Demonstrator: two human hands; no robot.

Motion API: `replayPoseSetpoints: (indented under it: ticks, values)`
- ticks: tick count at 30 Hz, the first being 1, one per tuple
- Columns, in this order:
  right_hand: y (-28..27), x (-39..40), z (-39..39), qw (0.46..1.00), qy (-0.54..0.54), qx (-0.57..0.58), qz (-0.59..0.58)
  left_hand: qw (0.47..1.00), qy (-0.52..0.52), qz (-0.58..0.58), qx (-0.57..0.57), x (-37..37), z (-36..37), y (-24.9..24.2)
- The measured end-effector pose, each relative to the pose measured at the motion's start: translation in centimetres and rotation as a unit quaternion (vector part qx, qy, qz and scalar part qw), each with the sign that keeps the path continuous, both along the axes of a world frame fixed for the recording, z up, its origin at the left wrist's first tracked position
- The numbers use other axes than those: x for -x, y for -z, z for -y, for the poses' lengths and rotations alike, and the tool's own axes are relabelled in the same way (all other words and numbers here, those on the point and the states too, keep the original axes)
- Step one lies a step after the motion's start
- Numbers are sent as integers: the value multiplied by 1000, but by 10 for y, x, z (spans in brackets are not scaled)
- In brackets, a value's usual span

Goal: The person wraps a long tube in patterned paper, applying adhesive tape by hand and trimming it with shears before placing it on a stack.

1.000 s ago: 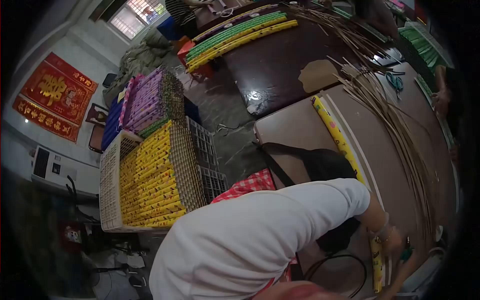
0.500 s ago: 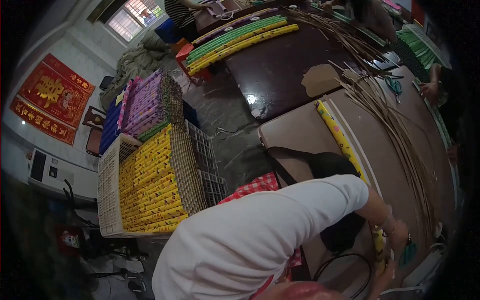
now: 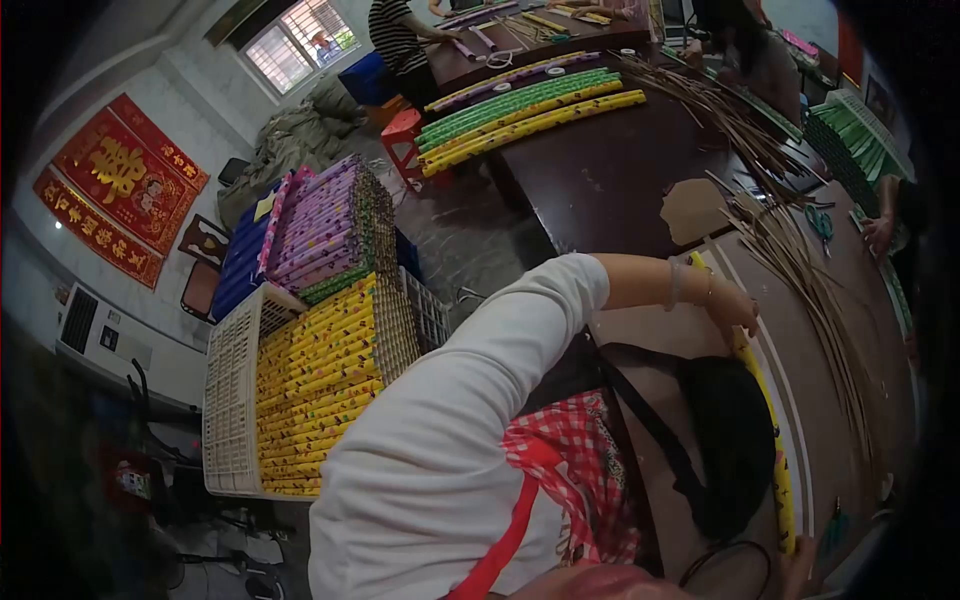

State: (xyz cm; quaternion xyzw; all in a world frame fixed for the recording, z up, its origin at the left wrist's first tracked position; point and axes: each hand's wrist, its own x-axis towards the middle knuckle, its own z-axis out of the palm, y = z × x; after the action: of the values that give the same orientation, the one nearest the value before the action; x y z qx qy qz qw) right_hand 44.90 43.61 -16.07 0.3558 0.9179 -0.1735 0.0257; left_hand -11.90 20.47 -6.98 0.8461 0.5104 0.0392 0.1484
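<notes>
Fingers: the left hand (image 3: 735, 308), right of centre, curls over the far end of the long yellow tube (image 3: 762, 400) — closed on it from above, though the fingertips are hidden behind the knuckles.
Other hand: only a sliver of the right hand (image 3: 797, 560) shows at the bottom right edge, by the tube's near end; whether its fingers grip or lie flat I cannot tell.
Tube: it lies flat along the brown table (image 3: 650, 340), running from mid-right down to the lower right corner.
Why held so: one hand at each end looks like a way of keeping the tube straight and stopping it from rolling — a judgement, not a certainty.
In the way: a black bag (image 3: 735, 450) with its strap sits on the table just beside the tube, and the white sleeve (image 3: 480, 400) crosses over it.
Right of the tube: a fan of thin bamboo strips (image 3: 815, 310) spreads along the table, with scissors (image 3: 820, 222) near its top.
Upper centre: green and yellow tubes (image 3: 530, 105) lie in a row on a dark table.
Left: a white crate (image 3: 235, 400) is stacked with yellow tubes, with purple ones behind.
Others: a hand (image 3: 880, 232) at the right edge belongs to someone else.
</notes>
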Motion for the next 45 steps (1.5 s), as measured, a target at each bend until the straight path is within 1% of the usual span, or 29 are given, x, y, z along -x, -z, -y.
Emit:
replayPoseSetpoints:
  ticks: [1,2,3,4,5,6,7,8,9,10,11,12,13,14,15,16,18,20,22,24,26,28,30,34,36,37,39,42,45]
  values:
    - [31,-22,-28,1000,-9,2,14,999,-2,-38,-23,-3,-5,1]
    - [23,-17,-21,999,-18,2,30,996,-5,-74,-48,-8,-7,-2]
    - [18,-2,-22,998,-25,1,49,995,-40,-89,30,-13,-11,-6]
    - [3,9,-25,997,-27,-3,73,995,-22,-102,5,-12,-18,4]
    - [-9,-19,-24,994,-23,-6,102,994,2,-110,-22,-10,-30,20]
    - [-17,-13,-5,996,-16,-63,58,998,6,-32,-59,-5,-33,31]
    - [-60,14,35,995,-40,-63,60,997,-26,-70,-24,-9,-32,28]
    - [-20,-7,3,999,26,-27,4,999,7,-33,-38,-7,-28,21]
    - [-67,28,45,995,20,-58,75,999,-39,-26,-14,-4,-25,21]
    - [-85,45,64,996,-7,-87,-16,996,-45,-67,43,-10,-21,0]
    - [-97,53,70,993,56,-87,57,984,57,-165,-20,0,-32,19]
    - [-118,70,84,991,129,19,-9,985,-90,-129,64,-6,-25,-7]
    - [-118,63,72,992,106,-50,46,991,-87,-104,9,-3,-21,-14]
    - [-110,61,70,988,149,-41,14,988,-69,-138,10,14,-29,5]
    - [-117,65,82,986,131,-104,-23,985,-11,-53,-163,11,-21,-9]
    - [-122,67,85,983,140,-110,-35,982,-91,-50,-155,3,-13,-23]
    - [-112,65,86,984,120,-123,-51,988,-74,-3,-137,5,-8,-19]
    - [-106,63,93,989,91,-76,-84,993,-69,-1,-100,1,4,-19]
    - [-106,63,97,991,108,-60,-53,994,-87,-33,-63,-2,11,-14]
    - [-110,67,102,991,126,-25,-27,995,-87,-3,-58,-3,15,-16]
    - [-113,68,102,991,128,-20,-17,992,-101,-32,-65,-6,16,-14]
    - [-114,70,103,992,128,-15,-9,992,-104,-31,-58,-9,20,-16]
    - [-115,70,108,990,141,-27,-15,986,-141,-62,-55,-12,23,-16]
    - [-110,71,114,986,165,-27,-19,986,-144,-63,-57,-15,28,-15]
    - [-107,68,117,985,163,-40,-30,983,-126,-28,-127,-18,33,-12]
    - [-104,66,115,985,167,-40,-29,984,-122,-27,-127,-20,34,-13]
    - [-94,60,115,984,152,-65,-72,982,-137,-34,-127,-25,38,-16]
    - [-97,62,122,981,163,-78,-70,982,-143,-38,-116,-24,41,-13]
    - [-100,58,120,985,138,-33,-101,984,-128,-24,-120,-15,39,-9]
